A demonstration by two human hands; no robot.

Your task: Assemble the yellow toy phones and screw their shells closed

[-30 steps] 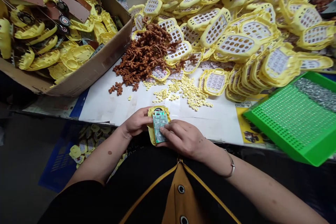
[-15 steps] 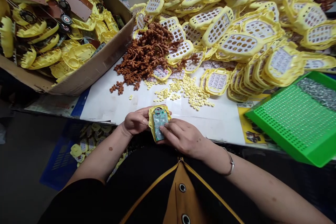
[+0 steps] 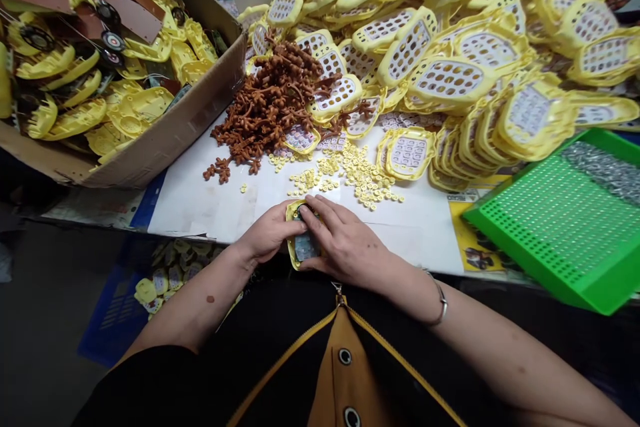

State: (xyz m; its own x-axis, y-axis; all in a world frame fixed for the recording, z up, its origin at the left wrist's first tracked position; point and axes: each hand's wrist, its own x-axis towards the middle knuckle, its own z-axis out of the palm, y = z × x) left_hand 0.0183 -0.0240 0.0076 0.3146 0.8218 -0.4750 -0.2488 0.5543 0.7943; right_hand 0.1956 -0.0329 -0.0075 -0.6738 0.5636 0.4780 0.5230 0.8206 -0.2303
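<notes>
Between my hands, over the table's front edge, is a yellow plastic shell (image 3: 293,255) with a green circuit board (image 3: 305,246) inside it. My left hand (image 3: 267,232) grips the shell's left side, its thumb lying on the board. My right hand (image 3: 345,240) wraps the right side, with fingers reaching across the top of the board and covering part of it. Just beyond my hands lie small yellow rings (image 3: 367,177) in a loose scatter. Behind them is a heap of brown branched plastic pieces (image 3: 273,103).
At the left a cardboard box (image 3: 165,140) holds yellow shells, speakers and brown strips. Yellow housings with white hole grids (image 3: 453,83) pile up at the back and right. A green perforated basket (image 3: 540,227) with small metal parts overhangs the right edge. A blue crate (image 3: 107,320) stands below.
My right hand has moved up over the board, its fingers now across the upper part. My left thumb has shifted onto the board. The view has shifted slightly.
</notes>
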